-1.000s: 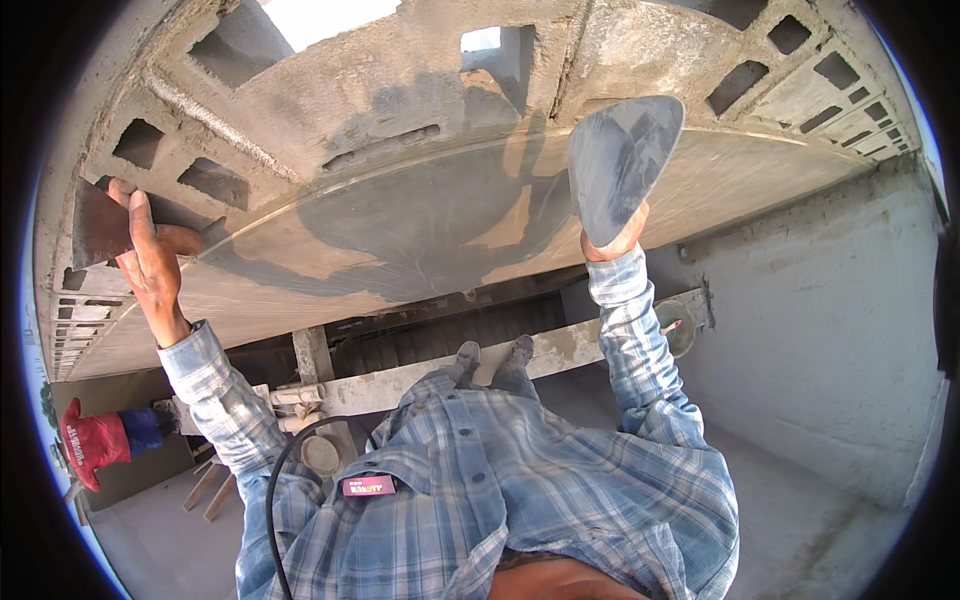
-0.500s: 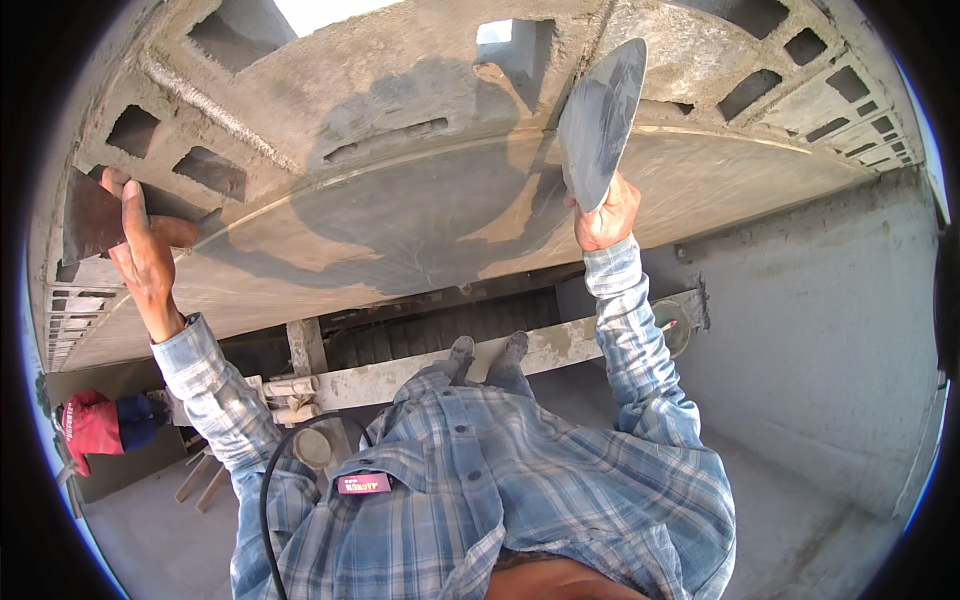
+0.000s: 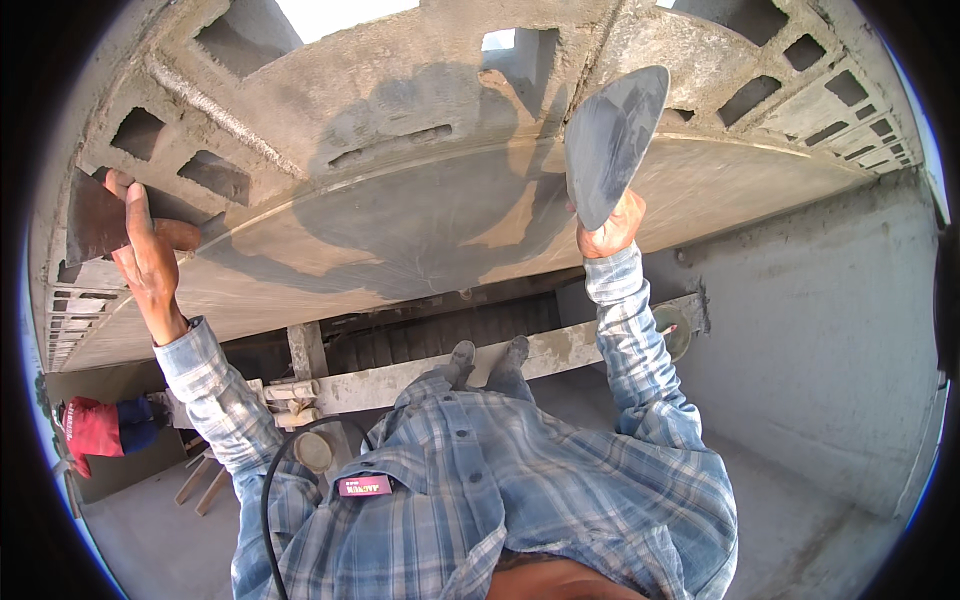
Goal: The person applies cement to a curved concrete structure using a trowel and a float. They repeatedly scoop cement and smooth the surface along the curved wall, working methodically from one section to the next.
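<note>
Plastered block wall (image 3: 400,215); right hand (image 3: 610,225) holds trowel (image 3: 612,140) off it.

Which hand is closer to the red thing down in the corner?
Left. The left hand is up on the wall's left end, above the red thing. The right hand holds a trowel far across to the right.

A grey wooden plank (image 3: 520,360) crosses the middle of the frame and carries the person, whose two shoes (image 3: 490,355) stand on it. Below is the concrete floor (image 3: 800,520), with a wooden stool (image 3: 205,480) at lower left.
</note>
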`<move>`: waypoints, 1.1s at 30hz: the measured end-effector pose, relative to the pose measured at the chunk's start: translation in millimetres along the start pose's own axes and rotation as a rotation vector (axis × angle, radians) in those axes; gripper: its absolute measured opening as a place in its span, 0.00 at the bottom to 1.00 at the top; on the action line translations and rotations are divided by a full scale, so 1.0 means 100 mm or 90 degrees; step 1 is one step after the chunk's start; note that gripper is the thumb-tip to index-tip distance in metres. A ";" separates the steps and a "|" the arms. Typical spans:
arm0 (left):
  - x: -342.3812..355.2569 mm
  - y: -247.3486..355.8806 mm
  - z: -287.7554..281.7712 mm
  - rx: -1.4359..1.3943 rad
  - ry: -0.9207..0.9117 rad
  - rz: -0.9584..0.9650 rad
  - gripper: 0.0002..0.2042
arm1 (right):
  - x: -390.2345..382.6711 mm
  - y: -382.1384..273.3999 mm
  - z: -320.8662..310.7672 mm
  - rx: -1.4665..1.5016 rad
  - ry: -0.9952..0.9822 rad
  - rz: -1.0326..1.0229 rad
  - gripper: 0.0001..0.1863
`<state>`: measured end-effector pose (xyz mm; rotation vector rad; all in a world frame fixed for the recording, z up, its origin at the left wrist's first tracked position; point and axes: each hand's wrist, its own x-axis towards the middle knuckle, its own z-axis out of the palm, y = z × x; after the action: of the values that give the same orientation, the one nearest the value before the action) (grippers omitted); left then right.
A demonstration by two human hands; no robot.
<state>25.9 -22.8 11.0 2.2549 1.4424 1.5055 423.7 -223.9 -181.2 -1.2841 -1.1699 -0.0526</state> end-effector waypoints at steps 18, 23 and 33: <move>0.01 0.02 -0.01 0.040 0.031 0.057 0.28 | 0.18 -0.07 -0.17 -0.085 -0.012 -0.052 0.25; -0.02 0.08 -0.01 0.010 0.022 0.016 0.29 | 0.21 -0.02 -0.20 -0.057 -0.073 0.045 0.26; -0.01 0.11 0.01 -0.009 0.003 -0.014 0.31 | 0.21 -0.06 -0.26 -0.089 -0.027 -0.080 0.26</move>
<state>33.7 -29.2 14.7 2.2219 1.4485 1.5102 446.5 -234.0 -158.5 -1.3371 -1.3010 -0.2035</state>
